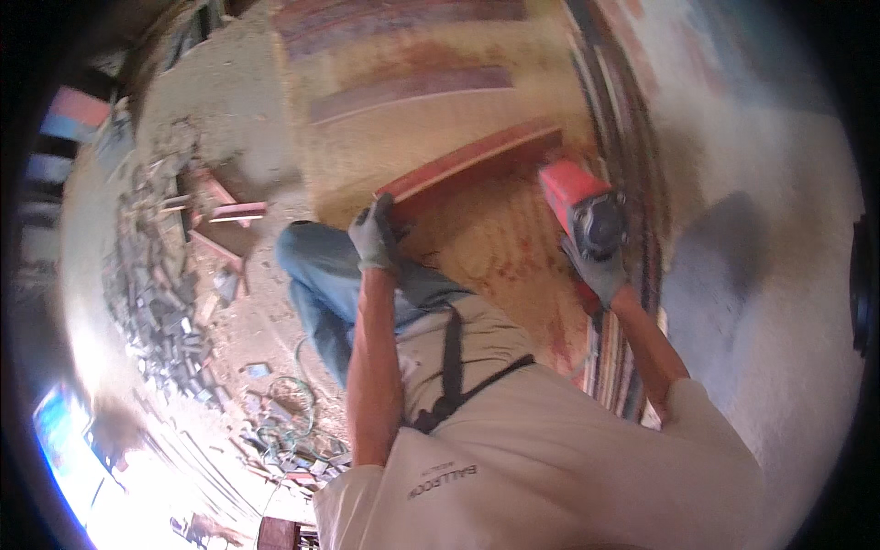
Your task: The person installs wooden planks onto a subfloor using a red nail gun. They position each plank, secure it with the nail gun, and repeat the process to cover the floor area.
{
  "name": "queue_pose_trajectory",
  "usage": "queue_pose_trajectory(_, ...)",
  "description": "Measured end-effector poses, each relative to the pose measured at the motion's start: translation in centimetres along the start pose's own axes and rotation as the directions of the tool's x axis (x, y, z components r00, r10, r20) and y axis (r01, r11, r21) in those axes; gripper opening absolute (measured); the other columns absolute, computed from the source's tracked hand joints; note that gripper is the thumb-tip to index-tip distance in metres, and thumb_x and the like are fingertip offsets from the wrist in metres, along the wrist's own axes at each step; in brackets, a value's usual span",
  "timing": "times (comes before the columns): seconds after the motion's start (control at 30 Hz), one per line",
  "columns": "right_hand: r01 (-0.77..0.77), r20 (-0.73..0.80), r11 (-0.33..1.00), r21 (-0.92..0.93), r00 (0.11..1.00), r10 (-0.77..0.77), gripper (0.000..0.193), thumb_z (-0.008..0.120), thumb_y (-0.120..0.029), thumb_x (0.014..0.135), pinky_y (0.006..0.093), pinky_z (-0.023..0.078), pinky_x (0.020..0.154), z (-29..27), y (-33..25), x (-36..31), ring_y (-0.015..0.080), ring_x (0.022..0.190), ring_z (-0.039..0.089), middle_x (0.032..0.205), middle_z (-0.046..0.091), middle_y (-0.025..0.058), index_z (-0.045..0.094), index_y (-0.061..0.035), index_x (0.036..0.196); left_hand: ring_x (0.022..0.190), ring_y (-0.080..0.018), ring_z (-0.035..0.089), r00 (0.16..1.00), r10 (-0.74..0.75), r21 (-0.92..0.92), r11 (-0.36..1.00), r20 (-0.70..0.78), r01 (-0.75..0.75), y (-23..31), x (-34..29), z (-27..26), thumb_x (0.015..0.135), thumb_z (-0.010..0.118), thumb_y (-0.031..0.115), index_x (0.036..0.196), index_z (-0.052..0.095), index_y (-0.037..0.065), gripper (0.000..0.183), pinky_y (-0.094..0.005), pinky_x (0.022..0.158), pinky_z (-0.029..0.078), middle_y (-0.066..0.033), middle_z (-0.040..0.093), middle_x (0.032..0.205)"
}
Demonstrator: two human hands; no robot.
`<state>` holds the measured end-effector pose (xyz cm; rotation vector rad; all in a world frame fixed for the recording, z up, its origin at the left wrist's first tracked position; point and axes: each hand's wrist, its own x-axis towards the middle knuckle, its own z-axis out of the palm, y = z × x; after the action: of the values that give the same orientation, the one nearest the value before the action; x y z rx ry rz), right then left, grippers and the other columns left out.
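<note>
Ahead, red board [474, 165]; left hand [372, 240] gripping near end.

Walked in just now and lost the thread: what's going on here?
A person wearing gloves is handling a red board and a power tool. The left hand holds the left end of the red board, while the right hand grips the red and black power tool near its right end; whether they touch is unclear. Another reddish strip lies beyond on the tan surface, and scraps litter the floor to the left.
</note>
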<state>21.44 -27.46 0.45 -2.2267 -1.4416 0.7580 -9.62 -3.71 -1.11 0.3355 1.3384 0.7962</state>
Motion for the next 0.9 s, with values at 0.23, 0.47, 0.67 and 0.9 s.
queue_pose_trajectory(0.23,-0.209,-0.176,0.964,-0.165,0.968,0.180,0.067,0.075,-0.029,0.075,0.0467,0.047,0.091,3.3,-7.5,-1.4,0.0422,0.109,0.058,0.117,0.061,0.0228,0.046,-0.0044,0.131,0.099,-0.0276,0.063,0.901,0.431,-0.146,0.889,-0.058,-0.435,9.5,-1.7,-16.6,0.093,0.061,0.033,0.112,0.061,0.000,0.038,-0.0437,0.081,0.058,-0.0102,0.065,0.107)
queue_pose_trajectory(0.47,-0.204,0.026,0.941,-0.268,0.975,0.219,0.037,0.067,-0.031,0.085,0.0477,0.050,0.076,-0.9,-10.3,2.5,0.0379,0.089,0.064,0.094,0.066,0.0200,0.057,-0.0061,0.110,0.133,-0.0378,0.039,0.945,0.139,-0.525,0.803,-0.295,-0.282,12.0,0.1,-25.2,0.092,0.057,0.052,0.144,0.038,0.006,0.072,-0.0502,0.108,0.040,-0.0183,0.031,0.151)
queue_pose_trajectory(0.67,0.277,-0.223,0.826,-0.491,0.876,-0.427,0.049,0.063,-0.014,0.085,0.0451,0.048,0.089,-2.8,-9.9,22.8,0.0373,0.106,0.059,0.117,0.061,0.0194,0.051,-0.0058,0.132,0.103,-0.0202,0.059,0.808,0.570,0.185,0.819,-0.149,-0.543,6.0,4.8,-16.8,0.093,0.061,0.015,0.131,0.054,0.000,0.041,-0.0309,0.087,0.051,-0.0114,0.057,0.125)
queue_pose_trajectory(0.9,0.253,0.125,0.746,-0.616,0.967,-0.224,0.037,0.063,-0.005,0.081,0.0453,0.048,0.087,-1.6,-11.4,29.7,0.0355,0.111,0.054,0.117,0.057,0.0148,0.056,-0.0052,0.117,0.105,-0.0178,0.060,0.710,0.704,0.321,0.678,-0.021,-0.662,6.8,3.1,-9.7,0.090,0.066,0.004,0.131,0.052,-0.003,0.044,-0.0294,0.091,0.050,-0.0111,0.061,0.120)
